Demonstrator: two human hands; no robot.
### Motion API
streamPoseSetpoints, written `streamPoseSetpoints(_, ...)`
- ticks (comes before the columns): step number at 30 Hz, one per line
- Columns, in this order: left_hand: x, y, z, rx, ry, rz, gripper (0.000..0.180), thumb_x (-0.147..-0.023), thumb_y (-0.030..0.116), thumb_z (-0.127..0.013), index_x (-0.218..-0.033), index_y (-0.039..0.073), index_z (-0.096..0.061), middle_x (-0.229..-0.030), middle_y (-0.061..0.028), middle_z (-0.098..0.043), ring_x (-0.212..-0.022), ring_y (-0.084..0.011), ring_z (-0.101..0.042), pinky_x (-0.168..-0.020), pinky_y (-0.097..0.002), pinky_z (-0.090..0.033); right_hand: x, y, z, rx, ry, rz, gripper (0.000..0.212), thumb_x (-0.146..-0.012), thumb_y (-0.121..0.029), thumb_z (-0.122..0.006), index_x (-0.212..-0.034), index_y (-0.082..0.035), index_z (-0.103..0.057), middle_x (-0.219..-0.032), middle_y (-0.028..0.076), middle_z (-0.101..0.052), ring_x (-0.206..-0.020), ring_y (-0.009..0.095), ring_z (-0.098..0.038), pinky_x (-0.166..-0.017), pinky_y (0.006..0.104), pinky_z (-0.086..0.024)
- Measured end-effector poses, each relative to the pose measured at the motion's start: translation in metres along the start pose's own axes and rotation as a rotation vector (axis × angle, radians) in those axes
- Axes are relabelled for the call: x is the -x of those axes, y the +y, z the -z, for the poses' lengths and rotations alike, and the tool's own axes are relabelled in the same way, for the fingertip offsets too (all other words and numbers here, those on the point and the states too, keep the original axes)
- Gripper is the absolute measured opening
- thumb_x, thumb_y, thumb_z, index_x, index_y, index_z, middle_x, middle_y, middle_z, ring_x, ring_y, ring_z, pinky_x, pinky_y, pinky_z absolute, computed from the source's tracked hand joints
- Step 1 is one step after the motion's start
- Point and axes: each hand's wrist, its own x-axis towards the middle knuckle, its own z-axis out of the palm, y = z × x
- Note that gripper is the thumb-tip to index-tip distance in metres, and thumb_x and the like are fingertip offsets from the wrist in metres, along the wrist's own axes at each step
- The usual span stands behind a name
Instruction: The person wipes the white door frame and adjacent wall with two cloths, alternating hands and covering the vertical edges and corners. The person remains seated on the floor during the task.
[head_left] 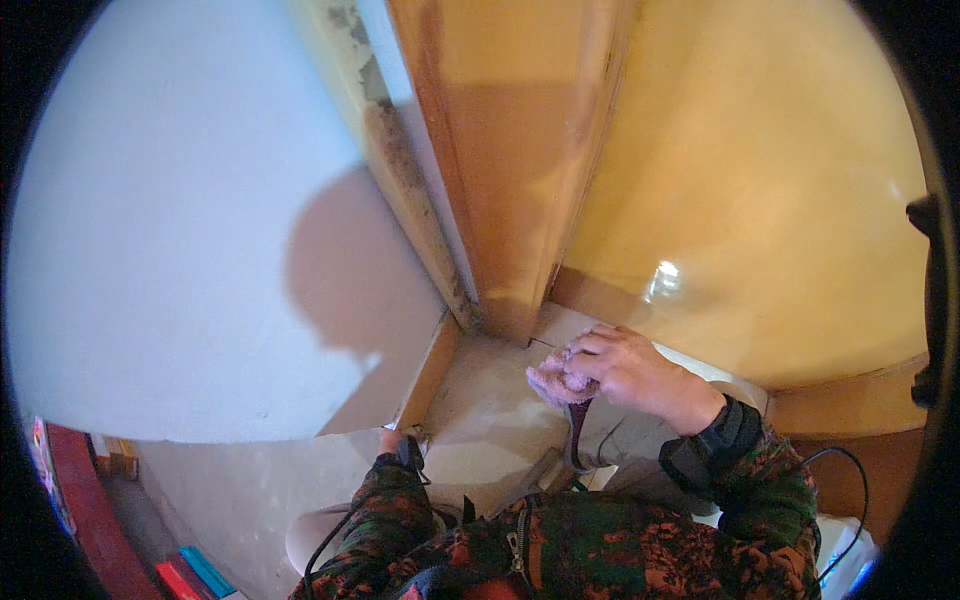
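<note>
A crumpled pink cloth (552, 380) is gripped in my right hand (625, 368), whose fingers curl over its top. That hand is low by the corner where the wooden door frame (510, 200) meets a glossy yellow panel (760, 190). Just below the cloth shows a dark reddish strip (577, 425) whose kind I cannot make out. Of my left hand (390, 438), only a small part appears, at the lower edge of a large white panel (180, 230); its fingers are hidden there.
Between the panels lies a pale floor (480, 385). A worn, stained strip (395, 150) runs up beside the door frame. At the lower left are a dark red edge (80, 490) and red and blue items (195, 572). A black cable (862, 490) loops by my right sleeve.
</note>
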Motion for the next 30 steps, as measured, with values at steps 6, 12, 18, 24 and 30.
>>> streamPoseSetpoints(6, -0.001, -0.031, -0.015, -0.51, 0.139, -0.066, 0.042, -0.082, 0.04, -0.072, -0.104, 0.004, -0.071, -0.096, -0.0153, -0.072, -0.089, -0.0269, -0.068, -0.074, -0.0433, -0.053, 0.016, 0.008, -0.002, -0.012, -0.085, -0.002, 0.011, -0.081, -0.021, -0.062, -0.089, -0.016, -0.067, -0.085, 0.003, -0.066, -0.084, 0.028, -0.064, -0.071, 0.0398, -0.054)
streamPoseSetpoints(12, 0.043, 0.047, 0.005, -0.017, 0.297, 0.301, 0.035, -0.092, 0.029, -0.062, -0.106, -0.002, -0.068, -0.1, -0.0141, -0.072, -0.091, -0.0274, -0.069, -0.074, -0.0423, -0.053, -0.005, 0.011, 0.021, -0.215, -0.058, 0.14, 0.005, -0.082, -0.018, -0.06, -0.08, -0.015, -0.064, -0.082, 0.003, -0.064, -0.082, 0.027, -0.062, -0.069, 0.0397, -0.052)
streamPoseSetpoints(18, 0.102, 0.132, 0.009, 1.214, 0.321, 0.186, 0.031, -0.1, 0.019, -0.051, -0.104, -0.008, -0.064, -0.101, -0.0149, -0.07, -0.097, -0.0318, -0.068, -0.085, -0.0419, -0.053, -0.008, 0.015, 0.025, -0.341, -0.081, 0.174, 0.016, -0.084, -0.021, -0.057, -0.091, -0.013, -0.067, -0.086, 0.005, -0.065, -0.085, 0.029, -0.061, -0.074, 0.0406, -0.051)
streamPoseSetpoints(24, 0.089, 0.128, 0.041, -0.942, -0.055, 0.081, 0.061, -0.064, 0.043, -0.082, -0.107, 0.004, -0.064, -0.094, -0.0189, -0.069, -0.09, -0.0379, -0.067, -0.08, -0.0481, -0.055, -0.014, 0.007, 0.037, -0.238, -0.091, 0.188, 0.028, -0.085, -0.02, -0.055, -0.108, -0.011, -0.069, -0.091, 0.007, -0.065, -0.089, 0.031, -0.062, -0.078, 0.0411, -0.052)
streamPoseSetpoints(30, 0.03, 0.087, 0.005, -0.896, -0.083, 0.111, 0.057, -0.071, 0.04, -0.081, -0.113, 0.004, -0.067, -0.1, -0.0176, -0.071, -0.092, -0.0335, -0.069, -0.078, -0.048, -0.055, -0.006, 0.002, 0.042, -0.192, -0.092, 0.074, 0.021, -0.082, -0.016, -0.059, -0.1, -0.01, -0.069, -0.088, 0.008, -0.065, -0.086, 0.031, -0.063, -0.071, 0.0414, -0.053)
